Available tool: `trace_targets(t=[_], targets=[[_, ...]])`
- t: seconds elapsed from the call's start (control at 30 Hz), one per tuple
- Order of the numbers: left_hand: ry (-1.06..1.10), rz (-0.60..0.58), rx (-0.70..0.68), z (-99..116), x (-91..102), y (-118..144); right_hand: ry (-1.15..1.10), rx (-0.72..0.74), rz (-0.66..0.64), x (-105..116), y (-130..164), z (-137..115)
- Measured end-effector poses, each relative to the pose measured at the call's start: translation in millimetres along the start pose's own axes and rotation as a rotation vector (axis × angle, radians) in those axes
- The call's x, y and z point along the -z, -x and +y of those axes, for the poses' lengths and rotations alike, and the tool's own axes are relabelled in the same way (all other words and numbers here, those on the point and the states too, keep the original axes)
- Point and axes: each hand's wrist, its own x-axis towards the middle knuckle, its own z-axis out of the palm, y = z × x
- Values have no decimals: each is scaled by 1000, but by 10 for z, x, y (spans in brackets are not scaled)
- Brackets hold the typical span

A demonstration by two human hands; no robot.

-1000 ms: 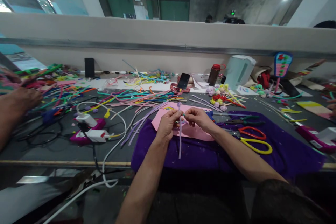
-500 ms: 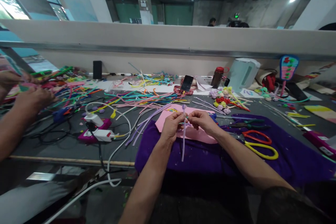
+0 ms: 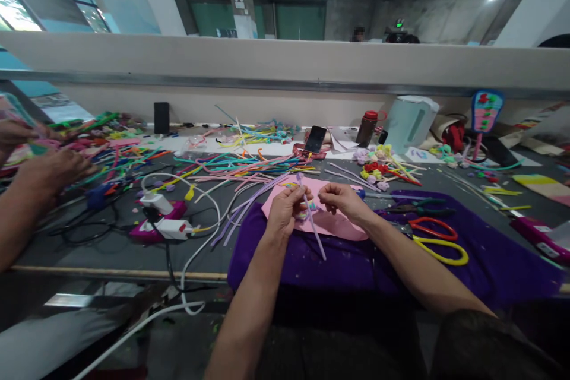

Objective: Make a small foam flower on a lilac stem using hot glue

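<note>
My left hand pinches a lilac pipe cleaner that slants from a small curl near the fingertips down to the right. My right hand is closed on a small piece close to the stem's upper part; what it holds is too small to tell. Both hands hover over a pink foam sheet lying on a purple cloth at the table's near edge.
Scissors with red and yellow handles lie on the cloth at right. Piles of coloured pipe cleaners, a glue gun with cables, a phone, a bottle and a kettle cover the table. Another person's hands work at left.
The lilac pipe cleaner has tilted from hanging straight down to slanting down-right. My hands stayed together over the pink sheet. The other person's hands shifted slightly at left.
</note>
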Motion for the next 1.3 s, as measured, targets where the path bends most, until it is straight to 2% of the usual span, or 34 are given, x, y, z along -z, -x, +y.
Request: trace_targets(t=[0.17, 0.37, 0.43, 0.63, 1.17, 1.3], targets=[[-61, 80, -45, 22, 43, -53, 30, 0, 12, 75, -35, 21], [-92, 86, -48, 23, 86, -72, 54, 23, 23, 70, -28, 30], [-79, 65, -46, 7, 91, -75, 61, 27, 20, 67, -25, 26], [-92, -96, 25, -75, 32, -50, 40, 101, 44, 39, -3, 8], [-251, -137, -28, -66, -64, 35, 208, 168, 28, -45, 66, -96], [-283, -150, -23, -74, -67, 33, 200, 139, 31, -32, 66, -100]])
